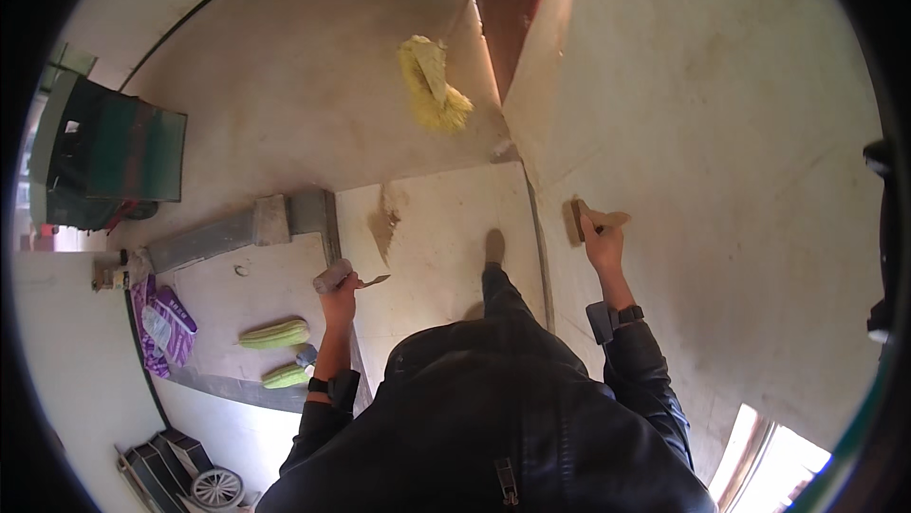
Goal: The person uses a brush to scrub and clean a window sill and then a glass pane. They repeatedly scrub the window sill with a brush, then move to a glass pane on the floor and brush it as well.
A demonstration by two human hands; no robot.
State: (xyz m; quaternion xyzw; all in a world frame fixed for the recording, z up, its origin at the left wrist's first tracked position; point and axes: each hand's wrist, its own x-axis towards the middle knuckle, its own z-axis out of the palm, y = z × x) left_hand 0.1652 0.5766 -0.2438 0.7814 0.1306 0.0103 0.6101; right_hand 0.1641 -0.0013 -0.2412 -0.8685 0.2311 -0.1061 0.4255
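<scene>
My right hand [605, 244] grips a wooden-handled brush [578, 221], its bristles against or very near the pale wall [697, 178]. My left hand [340, 299] holds a dusty cylindrical object [332, 276], perhaps a can or roll, together with a small tool with a narrow metal blade [377, 280] that points right. Wall and floor meet along a dark line just left of my right hand. On the floor ahead lies a patch of brown dirt [385, 225]. One shoe [495, 246] shows below me.
A yellow mop head [434, 86] lies ahead on the floor. To the left are a grey ledge [206, 237], two green gourds [274, 334], a purple printed bag [171, 324] and a dark green cabinet-like object [135, 146]. A spoked wheel [217, 488] stands at lower left.
</scene>
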